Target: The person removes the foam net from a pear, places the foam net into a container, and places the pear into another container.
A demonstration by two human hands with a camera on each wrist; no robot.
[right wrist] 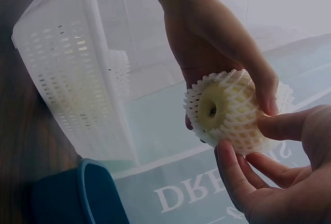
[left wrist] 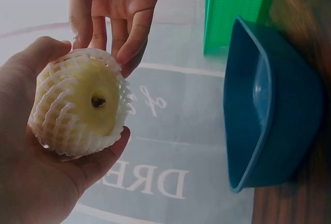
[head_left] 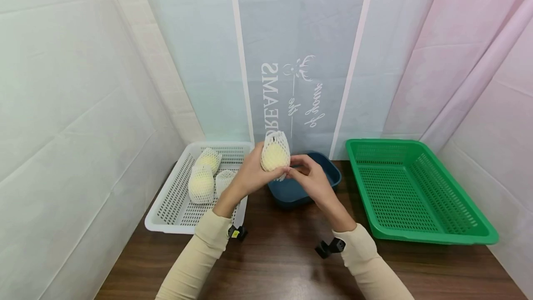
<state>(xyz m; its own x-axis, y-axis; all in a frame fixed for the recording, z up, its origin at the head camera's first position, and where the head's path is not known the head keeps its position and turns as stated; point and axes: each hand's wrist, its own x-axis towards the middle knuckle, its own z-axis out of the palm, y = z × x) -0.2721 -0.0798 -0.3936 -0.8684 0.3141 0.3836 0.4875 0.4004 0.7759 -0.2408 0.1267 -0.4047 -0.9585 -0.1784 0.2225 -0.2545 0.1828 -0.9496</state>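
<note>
My left hand (head_left: 255,170) holds a pale yellow apple (head_left: 275,155) up over the blue basin (head_left: 287,193), with thumb and fingers curled round it. A white foam net (right wrist: 243,123) wraps the apple, leaving one end with its dark dimple bare in both wrist views. At the net's lower edge, my right hand (head_left: 310,177) pinches the foam with thumb and fingertips. In the right wrist view the right thumb (right wrist: 287,125) lies against the net, close to the left thumb. The palm side of the apple is hidden by the left hand.
On the left stands a white perforated basket (head_left: 166,207) with several foam-netted pieces (head_left: 201,186) in it, two showing yellow fruit. A green perforated basket (head_left: 399,198) stands on the right. All rest on a dark wooden table (head_left: 275,263), with a printed cloth (head_left: 304,22) hanging behind.
</note>
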